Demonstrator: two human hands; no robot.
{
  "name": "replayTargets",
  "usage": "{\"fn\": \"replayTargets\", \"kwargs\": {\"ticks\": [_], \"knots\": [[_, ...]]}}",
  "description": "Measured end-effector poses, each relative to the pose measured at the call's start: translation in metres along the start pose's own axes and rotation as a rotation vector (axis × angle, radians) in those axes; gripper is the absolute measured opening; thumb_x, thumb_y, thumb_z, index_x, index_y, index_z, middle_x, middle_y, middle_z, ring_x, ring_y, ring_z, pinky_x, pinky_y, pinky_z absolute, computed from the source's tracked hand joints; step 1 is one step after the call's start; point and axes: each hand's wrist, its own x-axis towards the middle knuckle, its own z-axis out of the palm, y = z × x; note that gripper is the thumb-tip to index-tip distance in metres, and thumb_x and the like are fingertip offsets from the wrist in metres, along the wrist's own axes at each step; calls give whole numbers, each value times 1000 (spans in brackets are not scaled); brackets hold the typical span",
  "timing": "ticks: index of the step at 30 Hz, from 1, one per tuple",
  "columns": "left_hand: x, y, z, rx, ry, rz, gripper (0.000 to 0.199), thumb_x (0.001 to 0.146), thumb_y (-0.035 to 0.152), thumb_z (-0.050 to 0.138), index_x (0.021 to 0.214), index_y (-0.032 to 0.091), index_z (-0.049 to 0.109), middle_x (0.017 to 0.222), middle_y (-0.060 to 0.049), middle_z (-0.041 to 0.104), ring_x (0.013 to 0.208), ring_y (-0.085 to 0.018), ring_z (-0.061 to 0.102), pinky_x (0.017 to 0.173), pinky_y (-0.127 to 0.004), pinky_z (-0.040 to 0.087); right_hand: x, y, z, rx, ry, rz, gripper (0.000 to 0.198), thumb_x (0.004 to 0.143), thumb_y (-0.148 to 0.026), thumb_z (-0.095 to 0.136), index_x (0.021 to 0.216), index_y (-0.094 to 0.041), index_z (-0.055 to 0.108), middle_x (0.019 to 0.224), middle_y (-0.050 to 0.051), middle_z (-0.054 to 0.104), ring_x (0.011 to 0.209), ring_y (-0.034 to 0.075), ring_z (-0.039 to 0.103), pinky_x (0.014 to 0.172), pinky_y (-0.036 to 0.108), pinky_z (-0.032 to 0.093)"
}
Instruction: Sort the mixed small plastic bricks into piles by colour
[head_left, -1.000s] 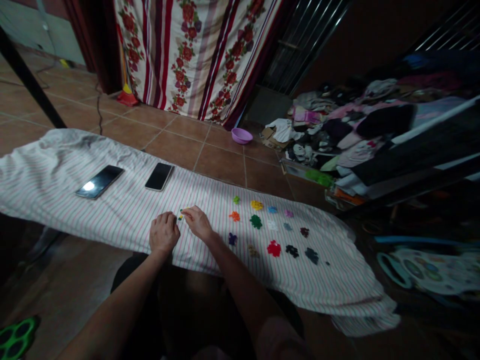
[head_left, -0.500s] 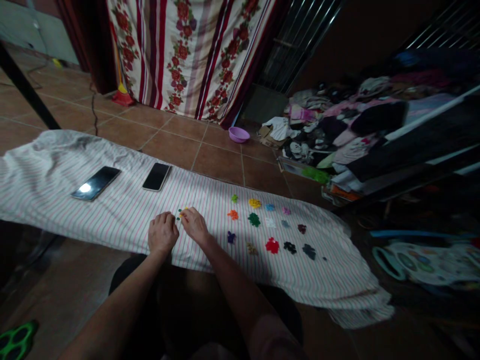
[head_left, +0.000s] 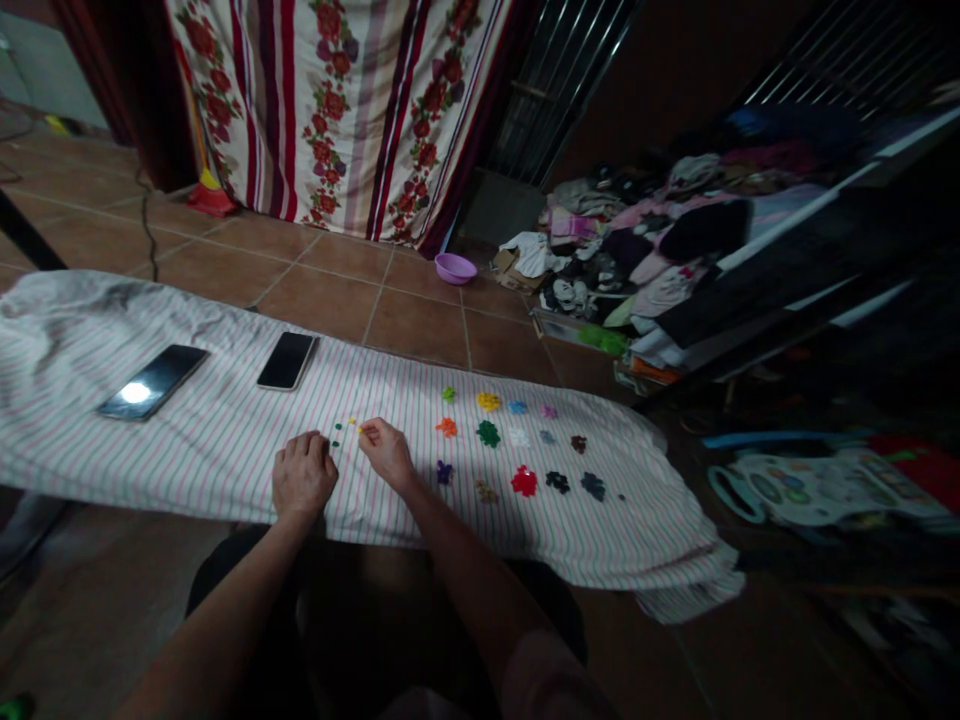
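My right hand is closed in a pinch over the striped cloth, with a small yellow piece at its fingertips. Another yellow piece lies just left of it. Two small dark green pieces, the upper green piece and the lower green piece, lie between my hands. My left hand rests on the cloth beside them with fingers curled together; their tips are partly hidden, and whether they hold anything does not show.
Right of my hands lie small piles by colour, among them an orange pile, a yellow pile, a green pile and a red pile. Two phones, a larger phone and a smaller phone, lie to the left.
My hands have moved slightly apart, uncovering the green and yellow pieces between them. The whole view has shifted, so the cloth and piles appear further left.
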Motion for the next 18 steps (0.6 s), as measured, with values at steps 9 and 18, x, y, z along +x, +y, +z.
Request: {"fn": "replayTargets", "kwargs": {"ticks": [9,18], "knots": [[0,1,-1,32,-8,12,17,82,19,49,94,16,61,102,-9,67,92,-26,56,75,-37,36,7,23,-35,2,138,24,9,80,-26,56,86,-23,61,80,-1,70,78,15,69,75,28,56],[1,1,-3,59,-13,23,18,83,20,48,94,16,61,101,-9,68,91,-26,56,75,-37,36,12,52,-74,74,210,57,15,82,-33,52,88,-24,61,80,0,70,75,15,69,72,28,56]]}}
